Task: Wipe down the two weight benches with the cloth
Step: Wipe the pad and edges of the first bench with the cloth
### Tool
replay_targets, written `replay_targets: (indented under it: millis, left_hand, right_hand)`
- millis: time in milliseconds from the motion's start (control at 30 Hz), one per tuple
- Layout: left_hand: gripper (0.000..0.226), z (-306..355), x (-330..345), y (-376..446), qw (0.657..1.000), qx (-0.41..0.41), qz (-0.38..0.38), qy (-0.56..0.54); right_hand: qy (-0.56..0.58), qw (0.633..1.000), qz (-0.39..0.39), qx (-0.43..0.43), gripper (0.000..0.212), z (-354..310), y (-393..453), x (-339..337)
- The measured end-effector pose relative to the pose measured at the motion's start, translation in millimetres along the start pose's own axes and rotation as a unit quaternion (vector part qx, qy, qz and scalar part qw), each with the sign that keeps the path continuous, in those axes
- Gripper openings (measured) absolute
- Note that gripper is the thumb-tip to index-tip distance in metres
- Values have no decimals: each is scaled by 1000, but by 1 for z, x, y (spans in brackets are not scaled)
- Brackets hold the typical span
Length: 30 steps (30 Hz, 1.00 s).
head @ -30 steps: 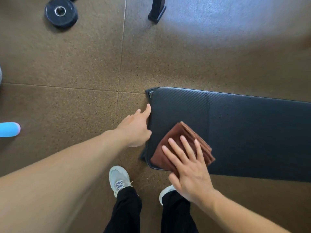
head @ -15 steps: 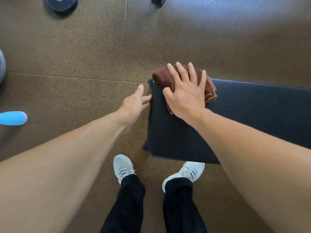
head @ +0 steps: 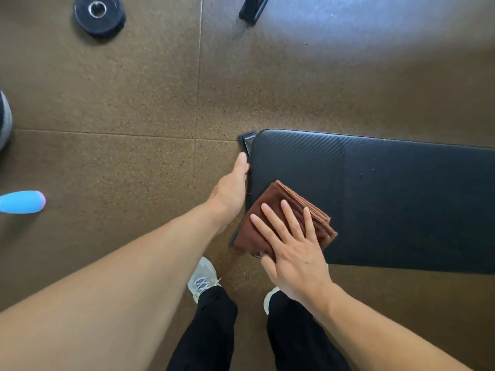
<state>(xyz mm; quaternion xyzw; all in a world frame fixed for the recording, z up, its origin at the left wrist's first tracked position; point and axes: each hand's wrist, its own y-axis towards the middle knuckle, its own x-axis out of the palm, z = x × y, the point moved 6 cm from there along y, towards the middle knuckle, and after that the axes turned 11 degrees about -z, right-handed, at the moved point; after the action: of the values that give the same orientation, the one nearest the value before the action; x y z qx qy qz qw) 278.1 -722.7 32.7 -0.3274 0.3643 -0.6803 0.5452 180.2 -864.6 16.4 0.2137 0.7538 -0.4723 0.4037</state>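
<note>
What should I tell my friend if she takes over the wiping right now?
Right hand: flat, fingers straight, pressing the folded brown cloth on the near left corner of the black bench.
Left hand: resting against the bench's end edge, steadying it; no clear grip.
Done: wiping is under way at this end of the bench.
Left: the rest of the bench toward the right, then the second bench, which is not in view.

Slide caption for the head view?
Right hand presses brown cloth on bench; left hand at its end.
</note>
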Motion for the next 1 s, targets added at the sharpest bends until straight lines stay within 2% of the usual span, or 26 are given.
replay_targets:
  millis: [33,133,233,333,400,467,567,667,733,833,933,1000]
  left_hand:
    - [90,4,2,-5,999,2,4,39]
    - [59,15,6,-19,981,63,68,171]
    - [57,33,11,-18,952,123,126,252]
    - [84,54,34,-5,923,106,128,346]
    - [103,67,58,7,902,76,109,411]
    - [122,74,84,25,880,22,77,468]
    - [152,83,118,44,876,-77,30,475]
    - [166,88,140,56,864,-147,18,481]
    - [173,86,144,59,853,-174,30,491]
    - [179,81,146,64,839,-198,42,505]
    - [183,79,146,68,831,-226,45,507]
    - [184,79,146,70,829,-234,45,506]
  right_hand:
    - [8,1000,4,24,71,2,7,-5]
    - [42,994,41,89,68,25,43,-38]
    - [42,992,61,98,69,57,78,-72]
    - [19,997,55,52,70,89,84,-86]
    - [16,997,53,61,70,122,81,-92]
    - [42,992,55,105,71,167,70,-98]
    - [74,980,40,180,73,249,33,-101]
    - [97,958,26,268,74,344,-22,-97]
    - [109,950,-8,293,75,387,-46,-95]
    - [126,945,4,300,72,400,-43,-98]
    - [146,931,58,331,61,369,-18,-102]
    - [137,948,70,278,54,327,10,-105]
